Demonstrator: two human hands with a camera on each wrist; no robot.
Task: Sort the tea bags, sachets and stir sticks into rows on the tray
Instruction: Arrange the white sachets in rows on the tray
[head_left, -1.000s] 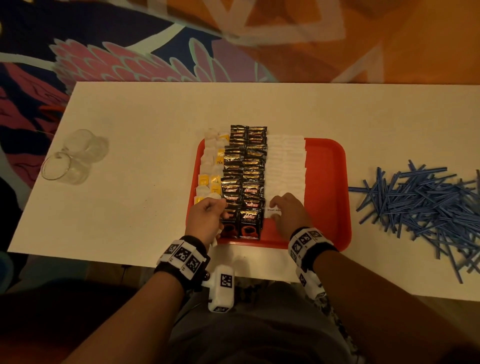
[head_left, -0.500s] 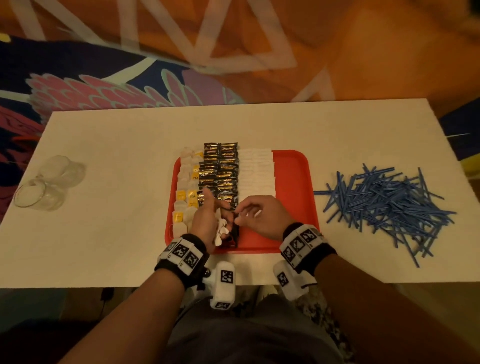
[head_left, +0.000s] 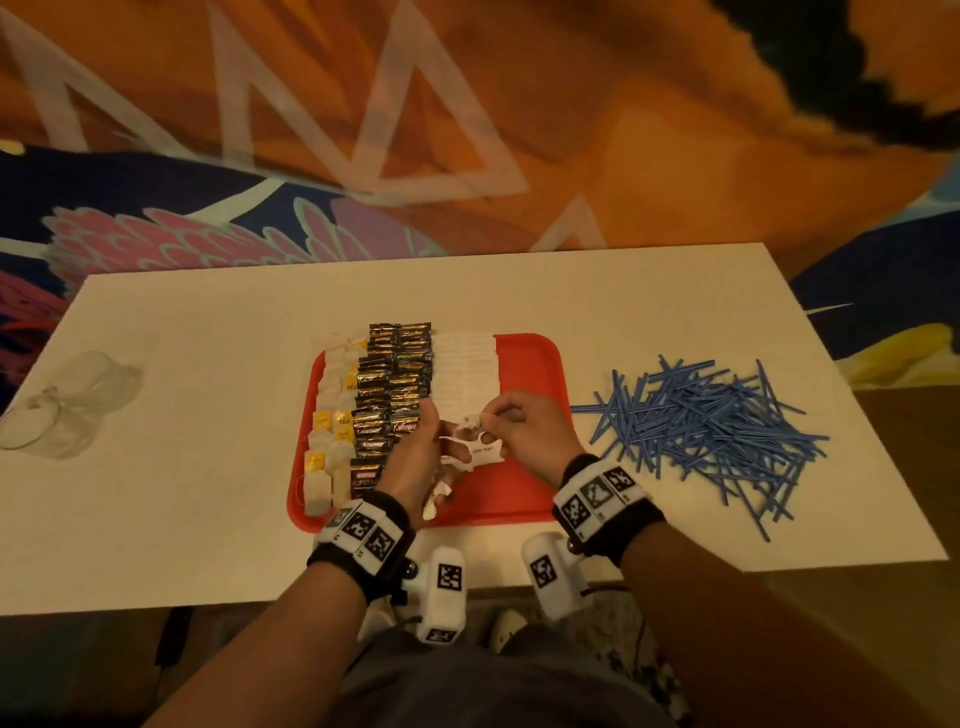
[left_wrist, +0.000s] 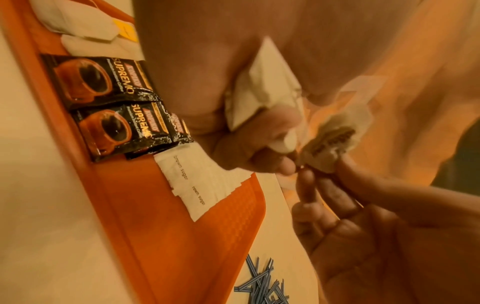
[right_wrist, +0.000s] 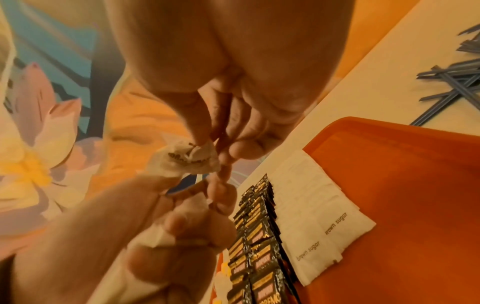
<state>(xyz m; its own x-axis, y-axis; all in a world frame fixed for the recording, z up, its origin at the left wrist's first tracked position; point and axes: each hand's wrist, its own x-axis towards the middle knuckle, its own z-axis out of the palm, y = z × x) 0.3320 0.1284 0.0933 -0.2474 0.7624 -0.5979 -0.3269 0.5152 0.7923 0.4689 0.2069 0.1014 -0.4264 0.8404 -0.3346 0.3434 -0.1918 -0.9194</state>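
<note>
A: Where were the sachets held?
B: The left hand (head_left: 415, 457) clutched a bundle of white sachets (left_wrist: 262, 86); the right hand (head_left: 524, 431) pinched one crumpled sachet (right_wrist: 191, 159) from it, above the tray (head_left: 530, 364).
A: Where did the open slot lie?
B: Just below the pinch, at the near end of the sugar row (head_left: 467, 374), its length running across; the right hand was nearer

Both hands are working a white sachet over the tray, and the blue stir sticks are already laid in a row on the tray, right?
No. In the head view the stir sticks lie heaped on the table, right of the tray.
</note>
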